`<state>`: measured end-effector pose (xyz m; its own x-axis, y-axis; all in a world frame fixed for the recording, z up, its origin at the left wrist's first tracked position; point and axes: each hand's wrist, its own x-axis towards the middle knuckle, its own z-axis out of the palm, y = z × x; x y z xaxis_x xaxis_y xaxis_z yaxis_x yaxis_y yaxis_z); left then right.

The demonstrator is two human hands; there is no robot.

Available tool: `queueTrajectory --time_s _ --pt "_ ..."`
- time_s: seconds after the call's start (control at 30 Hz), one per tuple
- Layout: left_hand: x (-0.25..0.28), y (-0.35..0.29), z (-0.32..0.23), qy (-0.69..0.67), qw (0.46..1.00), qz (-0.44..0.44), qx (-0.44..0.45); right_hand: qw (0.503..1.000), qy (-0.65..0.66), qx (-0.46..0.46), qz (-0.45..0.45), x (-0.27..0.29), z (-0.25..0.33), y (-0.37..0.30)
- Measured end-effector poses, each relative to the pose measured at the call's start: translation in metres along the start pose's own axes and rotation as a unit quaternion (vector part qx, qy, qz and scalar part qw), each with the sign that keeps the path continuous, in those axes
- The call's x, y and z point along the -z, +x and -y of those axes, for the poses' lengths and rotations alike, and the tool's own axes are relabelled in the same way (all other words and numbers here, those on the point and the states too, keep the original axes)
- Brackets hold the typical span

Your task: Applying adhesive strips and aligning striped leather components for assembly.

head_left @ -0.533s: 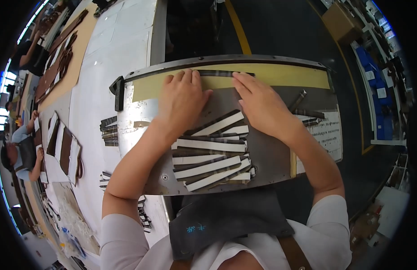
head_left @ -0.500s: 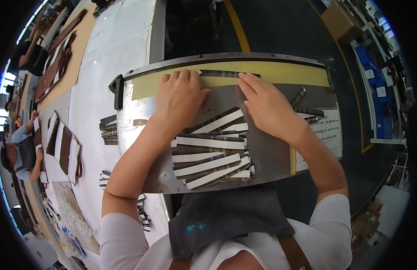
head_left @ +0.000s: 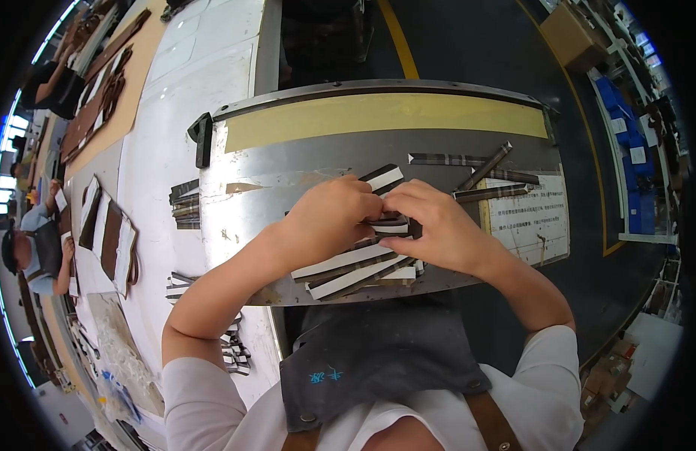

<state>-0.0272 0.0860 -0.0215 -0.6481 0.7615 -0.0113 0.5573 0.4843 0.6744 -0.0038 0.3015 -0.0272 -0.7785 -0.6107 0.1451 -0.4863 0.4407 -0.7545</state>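
Both hands meet over a pile of white-and-dark strips [head_left: 355, 274] on the metal plate [head_left: 288, 159]. My left hand [head_left: 329, 218] has its fingers curled at the upper part of the pile, around a strip [head_left: 393, 225] whose end shows between the hands. From the right, my right hand [head_left: 438, 225] closes thumb and fingers about that same end. Fingers hide the rest of the strip. Right of the hands, several narrow dark strips [head_left: 492, 167] lie crossed over each other, partly on a printed sheet [head_left: 529, 222].
A yellow band [head_left: 385, 116] runs along the plate's far side, below a raised metal edge [head_left: 378, 88]. More strips [head_left: 186, 204] rest on the white table [head_left: 167, 158] at left. Other people work farther left. A dark floor with yellow lines lies right.
Both hands have come back from the yellow band to the pile. The dark strip that was under my fingers on the band now lies at the right with the other dark strips.
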Motion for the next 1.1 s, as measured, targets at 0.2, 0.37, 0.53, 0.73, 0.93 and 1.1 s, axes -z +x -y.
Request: queueTrajectory --time_s 0.2,0.37,0.53,0.73,0.93,1.1 --pt "0.018 -0.033 0.025 -0.458 0.872 -0.156 0.073 1.0 -0.003 0.016 -0.017 -0.011 -0.004 0.002" --pt "0.08 -0.054 0.055 -0.618 0.668 -0.387 -0.149 0.999 -0.034 0.027 -0.012 -0.01 -0.004 0.001" --pt "0.06 0.006 0.026 -0.174 0.958 -0.217 0.066 0.969 0.204 -0.101 -0.101 0.006 0.0 0.037" --pt "0.016 0.048 0.038 0.197 0.93 -0.307 -0.041 0.942 0.201 -0.195 -0.185 0.019 -0.046 0.073" --pt "-0.016 0.041 0.048 0.327 0.913 -0.238 0.055 0.951 0.051 -0.243 -0.183 0.02 -0.06 0.084" --pt "-0.015 0.041 0.046 0.315 0.912 -0.243 0.102 0.918 -0.284 -0.026 -0.277 0.019 -0.067 0.076"
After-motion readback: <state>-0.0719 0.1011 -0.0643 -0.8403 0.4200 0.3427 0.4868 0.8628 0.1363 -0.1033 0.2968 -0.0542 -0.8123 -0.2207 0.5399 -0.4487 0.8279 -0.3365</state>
